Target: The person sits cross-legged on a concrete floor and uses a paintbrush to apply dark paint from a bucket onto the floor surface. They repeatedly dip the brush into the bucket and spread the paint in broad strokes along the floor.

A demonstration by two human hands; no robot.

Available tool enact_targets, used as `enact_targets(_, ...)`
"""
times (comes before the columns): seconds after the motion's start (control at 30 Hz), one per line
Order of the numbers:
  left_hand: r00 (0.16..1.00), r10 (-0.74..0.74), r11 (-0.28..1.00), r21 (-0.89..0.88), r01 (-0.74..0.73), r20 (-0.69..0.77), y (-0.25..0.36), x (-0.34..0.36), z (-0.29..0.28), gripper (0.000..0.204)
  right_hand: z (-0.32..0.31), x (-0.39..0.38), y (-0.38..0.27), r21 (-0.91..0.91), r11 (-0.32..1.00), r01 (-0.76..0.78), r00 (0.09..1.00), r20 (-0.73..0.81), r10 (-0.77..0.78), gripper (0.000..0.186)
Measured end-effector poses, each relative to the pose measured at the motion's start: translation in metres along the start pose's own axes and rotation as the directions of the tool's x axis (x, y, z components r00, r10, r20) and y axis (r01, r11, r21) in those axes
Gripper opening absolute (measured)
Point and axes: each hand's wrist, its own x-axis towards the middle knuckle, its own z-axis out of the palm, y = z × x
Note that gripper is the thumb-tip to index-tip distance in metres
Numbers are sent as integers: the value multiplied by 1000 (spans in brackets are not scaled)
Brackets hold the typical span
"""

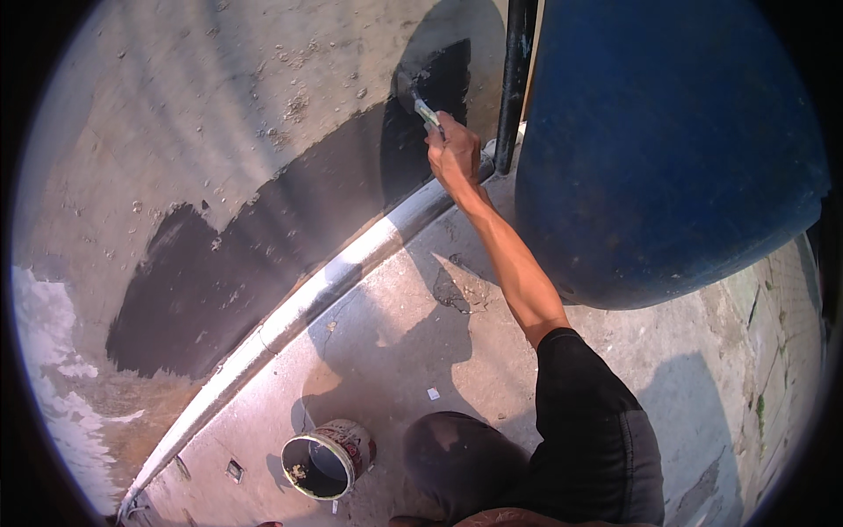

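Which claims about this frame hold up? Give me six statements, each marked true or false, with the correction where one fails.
1. The right hand grips a tool by its handle. True.
2. The left hand is also on the tool. False: the left hand is not in view.
3. A bucket stands to the left of the person's knee. True.
4. The bucket is closed with a lid. False: its top is open.
5. A long pale strip runs between the dark patch and the bucket. True.
6. The large container at the right is red. False: it is blue.
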Motion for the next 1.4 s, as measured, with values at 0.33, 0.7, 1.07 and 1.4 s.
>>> enact_targets(0.33,999,31,999,17,-31,19,-11,12,-4,32,4,61,42,-374,917,-136,966,-256,39,12)
enact_targets(0.7,999,36,999,10,-36,20,-37,16,-2,36,-16,-28,-20,378,893,-243,957,243,158,21)
enact_targets(1.07,996,75,997,14,-76,45,-79,53,-26,40,-24,52,64,-220,972,-83,956,-291,15,24)
enact_targets(1.4,987,152,986,56,-154,47,-23,15,-15,38,44,-10,-25,-77,997,10,994,-106,-19,15)
